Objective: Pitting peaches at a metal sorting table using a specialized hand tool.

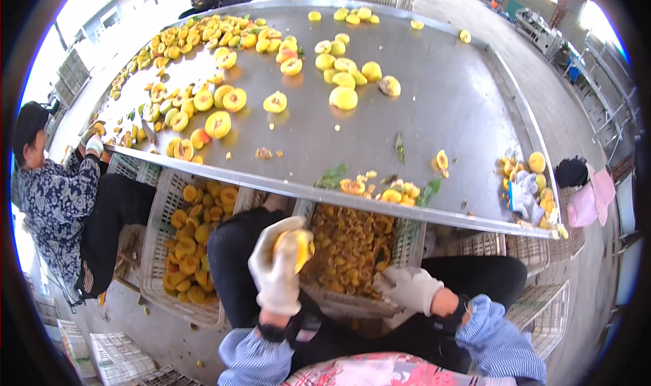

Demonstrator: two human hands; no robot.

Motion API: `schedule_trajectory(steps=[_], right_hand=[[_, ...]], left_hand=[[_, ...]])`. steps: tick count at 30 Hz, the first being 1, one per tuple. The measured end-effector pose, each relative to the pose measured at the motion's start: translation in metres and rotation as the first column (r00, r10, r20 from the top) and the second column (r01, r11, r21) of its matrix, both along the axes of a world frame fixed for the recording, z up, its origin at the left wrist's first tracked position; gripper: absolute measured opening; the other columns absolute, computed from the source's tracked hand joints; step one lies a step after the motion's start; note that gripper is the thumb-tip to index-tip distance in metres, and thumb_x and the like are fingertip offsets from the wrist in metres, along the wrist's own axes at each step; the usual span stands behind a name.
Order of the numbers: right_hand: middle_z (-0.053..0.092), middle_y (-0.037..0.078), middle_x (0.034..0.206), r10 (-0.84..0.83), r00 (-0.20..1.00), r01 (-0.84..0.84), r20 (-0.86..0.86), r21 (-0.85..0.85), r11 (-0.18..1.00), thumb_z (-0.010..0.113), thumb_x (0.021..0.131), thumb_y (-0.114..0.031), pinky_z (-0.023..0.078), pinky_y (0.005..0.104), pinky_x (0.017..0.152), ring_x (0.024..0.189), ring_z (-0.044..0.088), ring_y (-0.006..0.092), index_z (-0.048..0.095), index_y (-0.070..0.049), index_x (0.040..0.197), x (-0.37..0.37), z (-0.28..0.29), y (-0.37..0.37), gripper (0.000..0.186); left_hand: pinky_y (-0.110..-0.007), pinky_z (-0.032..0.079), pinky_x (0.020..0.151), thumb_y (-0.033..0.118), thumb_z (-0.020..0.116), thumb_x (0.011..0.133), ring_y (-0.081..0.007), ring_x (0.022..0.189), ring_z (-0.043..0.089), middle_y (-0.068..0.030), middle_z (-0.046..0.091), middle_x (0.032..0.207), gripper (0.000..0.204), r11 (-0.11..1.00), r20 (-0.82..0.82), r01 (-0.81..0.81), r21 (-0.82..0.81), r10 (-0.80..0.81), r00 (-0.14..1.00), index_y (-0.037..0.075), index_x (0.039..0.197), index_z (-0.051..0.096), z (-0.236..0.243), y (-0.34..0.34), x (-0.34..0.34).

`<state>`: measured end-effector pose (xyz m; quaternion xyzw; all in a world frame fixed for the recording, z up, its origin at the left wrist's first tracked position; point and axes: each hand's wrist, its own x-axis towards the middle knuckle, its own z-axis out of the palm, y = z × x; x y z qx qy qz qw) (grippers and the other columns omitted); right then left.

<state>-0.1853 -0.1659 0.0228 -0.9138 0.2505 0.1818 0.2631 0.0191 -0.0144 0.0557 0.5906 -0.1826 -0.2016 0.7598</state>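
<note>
My left hand (271,267), in a whitish glove, is closed around a yellow peach (302,249) in front of the metal table's near edge. Only part of the fruit shows past the fingers. My right hand (410,288), gloved too, is low at the right side of a crate (405,240) filled with small brownish-orange pieces (349,240). Its fingers are curled in, and whatever they may hold is hidden. Further left, a white crate (157,250) holds yellow peach halves (196,250).
Peaches, many halved (203,101), lie across the metal table (305,142), with scraps and leaves (332,177) near its front edge. A pale cloth (525,193) lies among fruit at the right corner. On the left a co-worker (57,189) handles fruit; another person sits beyond the table.
</note>
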Motion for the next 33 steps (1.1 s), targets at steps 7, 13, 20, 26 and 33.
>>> schedule_trajectory(steps=[7, 13, 20, 26, 33], right_hand=[[0.070, 0.019, 0.093, -0.268, 0.829, 0.260, 0.491, 0.087, 0.962, 0.074, 0.085, -0.036, 0.054, 0.0420, 0.073, 0.083, 0.069, 0.0344, 0.062, 0.000, 0.106, 0.117, 0.118, -0.070, 0.043], [0.070, 0.021, 0.108, -0.197, 0.871, 0.358, 0.450, -0.307, 0.882, 0.077, 0.082, -0.038, 0.051, 0.0444, 0.092, 0.108, 0.066, 0.0383, 0.054, -0.002, 0.123, 0.269, 0.070, -0.188, 0.059], [0.066, 0.010, 0.082, -0.434, 0.769, 0.314, 0.470, 0.314, 0.896, 0.070, 0.089, -0.028, 0.050, 0.0343, 0.061, 0.069, 0.065, 0.0222, 0.058, -0.001, 0.111, 0.243, 0.077, -0.181, 0.037], [0.044, -0.004, 0.057, -0.663, 0.749, 0.084, 0.015, 0.990, 0.117, 0.061, 0.098, -0.024, 0.030, 0.0240, 0.037, 0.038, 0.042, 0.0067, 0.061, -0.003, 0.101, 0.138, 0.111, -0.055, 0.022], [0.067, 0.015, 0.079, -0.248, 0.766, 0.104, 0.593, 0.267, 0.958, 0.066, 0.097, -0.033, 0.051, 0.0341, 0.065, 0.069, 0.065, 0.0248, 0.061, 0.001, 0.098, 0.098, 0.091, -0.013, 0.035]], left_hand=[[-0.025, 0.048, 0.074, 0.026, 0.054, 0.103, -0.0121, 0.083, 0.059, -0.0062, 0.066, 0.101, 0.037, 0.822, 0.567, -0.508, 0.259, 0.297, 0.768, -0.005, 0.121, 0.063, 0.034, 0.096, 0.112], [-0.030, 0.046, 0.099, 0.024, 0.057, 0.102, -0.0175, 0.116, 0.059, -0.0109, 0.061, 0.131, 0.045, 0.325, 0.858, -0.794, 0.513, -0.163, 0.487, -0.003, 0.138, 0.053, -0.005, 0.138, 0.160], [-0.029, 0.052, 0.082, 0.035, 0.055, 0.102, -0.0192, 0.098, 0.067, -0.0164, 0.063, 0.126, 0.049, 0.984, 0.068, -0.101, 0.149, 0.092, 0.993, -0.004, 0.132, 0.057, 0.072, 0.044, 0.081], [-0.033, 0.055, 0.082, 0.046, 0.039, 0.106, -0.0233, 0.091, 0.069, -0.0167, 0.067, 0.116, 0.061, 0.905, -0.419, 0.380, -0.192, -0.426, 0.802, -0.006, 0.134, 0.051, 0.032, -0.019, 0.031], [-0.033, 0.060, 0.080, 0.016, 0.056, 0.101, -0.0228, 0.096, 0.070, -0.0197, 0.068, 0.116, 0.043, 0.812, -0.361, 0.400, -0.425, -0.558, 0.748, -0.008, 0.133, 0.042, -0.009, -0.011, -0.005]])
